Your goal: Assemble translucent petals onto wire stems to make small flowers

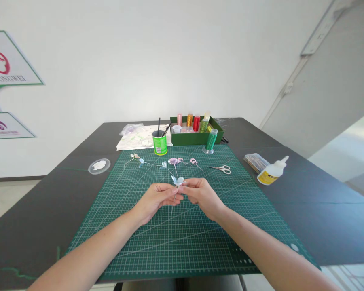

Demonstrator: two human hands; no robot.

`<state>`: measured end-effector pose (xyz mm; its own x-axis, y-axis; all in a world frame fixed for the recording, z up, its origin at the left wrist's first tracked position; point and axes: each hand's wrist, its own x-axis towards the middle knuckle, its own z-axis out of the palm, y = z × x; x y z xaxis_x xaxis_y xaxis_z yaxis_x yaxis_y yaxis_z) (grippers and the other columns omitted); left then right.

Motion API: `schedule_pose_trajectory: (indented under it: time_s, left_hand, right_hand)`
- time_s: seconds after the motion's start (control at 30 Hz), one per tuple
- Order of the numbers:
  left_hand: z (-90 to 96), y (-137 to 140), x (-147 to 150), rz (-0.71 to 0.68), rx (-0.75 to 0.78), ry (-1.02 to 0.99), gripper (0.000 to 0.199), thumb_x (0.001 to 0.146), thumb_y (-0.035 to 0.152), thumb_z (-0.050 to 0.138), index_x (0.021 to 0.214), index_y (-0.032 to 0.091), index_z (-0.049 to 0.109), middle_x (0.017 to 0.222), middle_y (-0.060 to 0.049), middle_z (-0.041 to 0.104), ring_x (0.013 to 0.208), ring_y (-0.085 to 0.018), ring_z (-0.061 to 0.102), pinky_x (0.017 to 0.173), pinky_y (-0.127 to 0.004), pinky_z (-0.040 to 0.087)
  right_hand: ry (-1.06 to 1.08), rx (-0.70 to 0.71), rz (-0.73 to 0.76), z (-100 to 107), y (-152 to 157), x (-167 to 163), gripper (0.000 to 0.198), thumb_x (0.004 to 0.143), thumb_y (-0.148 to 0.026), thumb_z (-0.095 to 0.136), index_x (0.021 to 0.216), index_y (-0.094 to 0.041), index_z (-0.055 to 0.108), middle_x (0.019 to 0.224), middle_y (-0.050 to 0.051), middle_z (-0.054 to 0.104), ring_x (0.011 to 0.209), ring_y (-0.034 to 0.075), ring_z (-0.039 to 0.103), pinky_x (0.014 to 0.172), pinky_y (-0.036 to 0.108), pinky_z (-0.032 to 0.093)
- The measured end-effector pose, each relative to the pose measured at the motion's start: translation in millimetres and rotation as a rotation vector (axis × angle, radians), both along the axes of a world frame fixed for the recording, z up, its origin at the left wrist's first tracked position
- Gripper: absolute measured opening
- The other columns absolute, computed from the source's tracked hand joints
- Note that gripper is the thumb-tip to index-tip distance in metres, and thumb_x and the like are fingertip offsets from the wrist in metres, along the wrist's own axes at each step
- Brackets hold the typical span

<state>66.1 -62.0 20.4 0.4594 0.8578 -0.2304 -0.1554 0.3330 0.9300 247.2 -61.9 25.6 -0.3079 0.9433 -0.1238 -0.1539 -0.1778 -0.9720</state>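
Observation:
Between my two hands, above the cutting mat, is a pale blue flower on a thin wire stem. My left hand pinches the stem just below the petals. The fingertips of my right hand are closed at the base of the same flower, close against the left thumb. Behind them on the mat lie a lilac flower, a light blue flower, another blue one and a pink looped piece, all on thin stems.
The green cutting mat covers the table's middle. Scissors lie to its right, near a glue bottle and a clear box. Behind stand a green can, a thread spool and a green box. A small dish sits left.

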Motion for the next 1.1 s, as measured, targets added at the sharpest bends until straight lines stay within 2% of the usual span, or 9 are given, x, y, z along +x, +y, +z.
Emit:
schedule_pose_trajectory:
  time_s: [0.2,0.33,0.43,0.57,0.7,0.87,1.1]
  left_hand:
    - [-0.7,0,2,0.044,0.028,-0.019,0.025,0.075,0.039,0.081,0.079,0.014,0.075,0.073,-0.004,0.073,0.067,-0.011,0.063,0.072,-0.025,0.05]
    - [0.5,-1,3,0.047,0.034,-0.039,0.025,0.074,0.038,0.082,0.078,0.015,0.074,0.071,-0.003,0.072,0.066,-0.011,0.062,0.071,-0.025,0.049]
    - [0.8,-1,3,0.041,0.031,-0.043,0.026,0.074,0.039,0.082,0.078,0.015,0.074,0.069,-0.002,0.07,0.064,-0.011,0.06,0.069,-0.024,0.048]
    - [-0.1,-1,2,0.015,0.025,-0.052,0.026,0.074,0.039,0.081,0.078,0.014,0.075,0.065,-0.001,0.067,0.06,-0.01,0.057,0.065,-0.023,0.047]
    - [-0.8,-2,3,-0.017,-0.001,-0.08,0.026,0.073,0.038,0.082,0.077,0.014,0.075,0.063,-0.001,0.065,0.059,-0.009,0.056,0.064,-0.022,0.045]
    - [0.2,-3,4,-0.025,-0.016,-0.096,0.026,0.073,0.039,0.081,0.077,0.014,0.075,0.062,-0.001,0.064,0.058,-0.009,0.054,0.063,-0.023,0.045]
    - [1.1,-7,5,-0.095,-0.047,-0.086,0.025,0.074,0.038,0.081,0.075,0.013,0.075,0.063,-0.001,0.065,0.058,-0.009,0.055,0.062,-0.022,0.046]
  right_hand:
    - [0.044,0.014,0.002,1,-1,0,0.03,0.07,-0.042,0.08,0.065,-0.016,0.066,0.047,-0.008,0.04,0.045,0.005,0.022,0.044,0.026,0.012]
    - [0.036,0.041,0.0,1,0,1,0.026,0.072,-0.041,0.078,0.071,-0.017,0.07,0.048,-0.008,0.038,0.046,0.006,0.022,0.045,0.027,0.012]
    - [-0.012,0.074,-0.013,2,0,2,0.025,0.071,-0.041,0.078,0.076,-0.016,0.073,0.048,-0.008,0.037,0.047,0.006,0.021,0.046,0.027,0.013]
    - [-0.025,0.101,-0.048,3,0,0,0.028,0.066,-0.042,0.081,0.072,-0.016,0.073,0.05,-0.007,0.039,0.049,0.006,0.021,0.047,0.027,0.013]
    - [-0.009,0.097,-0.064,-3,1,-2,0.027,0.067,-0.041,0.081,0.071,-0.016,0.073,0.048,-0.008,0.033,0.049,0.006,0.019,0.048,0.027,0.012]
    - [0.031,0.068,-0.066,-7,1,-2,0.021,0.068,-0.037,0.079,0.071,-0.017,0.072,0.048,-0.007,0.038,0.049,0.007,0.022,0.047,0.026,0.015]
    - [0.111,0.034,0.011,-7,1,-2,0.02,0.064,-0.034,0.08,0.07,-0.017,0.071,0.052,-0.006,0.046,0.048,0.006,0.025,0.047,0.025,0.015]
